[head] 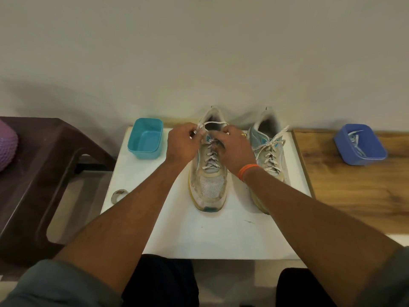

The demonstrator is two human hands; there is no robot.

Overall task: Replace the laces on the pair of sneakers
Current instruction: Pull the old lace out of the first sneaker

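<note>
While both hands' fingers (194, 131) pinch lace (215, 122), left sneaker (209, 185) beneath, knot between them

A single head-worn camera looked forward and steeply down from above the person's lap, close over the white surface (221, 235). It faced a plain wall (199, 52), both forearms reaching up from the bottom edge.

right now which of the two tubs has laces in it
The dark blue tub on the wooden surface at far right; pale laces lie inside. The teal tub left of the sneakers holds nothing visible.
</note>
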